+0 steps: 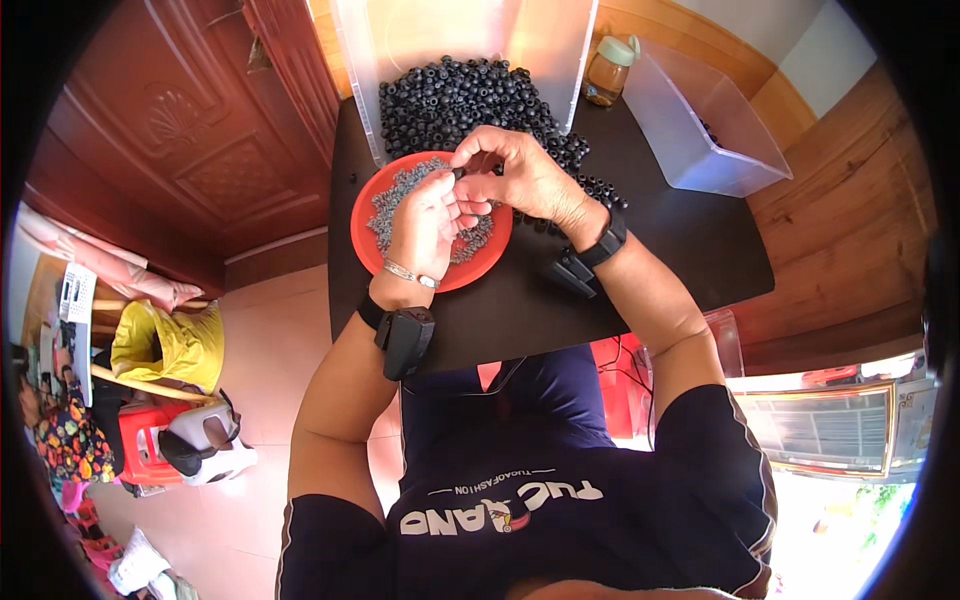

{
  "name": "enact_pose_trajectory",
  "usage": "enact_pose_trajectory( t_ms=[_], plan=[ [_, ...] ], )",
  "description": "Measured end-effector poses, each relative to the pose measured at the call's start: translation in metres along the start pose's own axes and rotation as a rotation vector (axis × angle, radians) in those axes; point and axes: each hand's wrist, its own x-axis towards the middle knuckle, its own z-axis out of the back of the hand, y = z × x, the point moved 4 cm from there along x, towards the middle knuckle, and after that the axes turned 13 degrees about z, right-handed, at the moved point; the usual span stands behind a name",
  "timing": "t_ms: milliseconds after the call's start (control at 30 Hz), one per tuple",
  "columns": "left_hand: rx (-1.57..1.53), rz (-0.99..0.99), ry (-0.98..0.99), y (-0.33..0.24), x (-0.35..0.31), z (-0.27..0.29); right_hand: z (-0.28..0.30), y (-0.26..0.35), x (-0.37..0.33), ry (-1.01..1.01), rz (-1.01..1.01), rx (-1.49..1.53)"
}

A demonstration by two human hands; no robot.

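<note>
Above a red bowl (505,250) filled with small grey metal pieces (470,240), my two hands meet. A small round black part (459,173) sits between their fingertips. My right hand (528,180) pinches it from the right with thumb and index finger. From the left, the thumb and curled fingers of my left hand (428,220) close on it, palm partly up. Whether a grey piece is also in the fingers is hidden. Behind the bowl lies a heap of round black parts with holes (465,100), spilling from a clear plastic bin (355,80) on its side.
The dark table (680,260) carries it all. At the right stand a translucent bin (690,150) and a lidded drink bottle (609,70). Several loose black parts (603,192) lie right of my right wrist. A yellow bag (180,345) is on the far left.
</note>
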Motion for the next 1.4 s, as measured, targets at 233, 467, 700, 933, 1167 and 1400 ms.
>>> enact_pose_trajectory(
  t_ms=[233,467,700,933,1167,1400],
  plan=[
    [0.001,-0.029,0.015,0.0,0.001,0.002,-0.005,-0.002,-0.006,-0.098,0.087,-0.069],
    [0.134,-0.105,0.011,-0.004,-0.001,-0.002,0.002,-0.007,-0.01,-0.102,0.091,-0.08],
    [0.214,-0.168,-0.056,-0.011,-0.009,-0.006,0.008,0.0,-0.009,-0.096,0.303,-0.101],
    [0.561,-0.217,-0.141,-0.017,-0.012,-0.005,0.01,0.011,-0.012,-0.027,0.379,-0.388],
    [0.569,-0.179,-0.191,-0.017,-0.01,-0.001,0.007,0.015,-0.01,-0.094,0.306,-0.45],
    [0.426,-0.123,-0.145,-0.014,-0.008,0.003,0.005,0.014,-0.011,-0.031,0.145,-0.397]
  ],
)
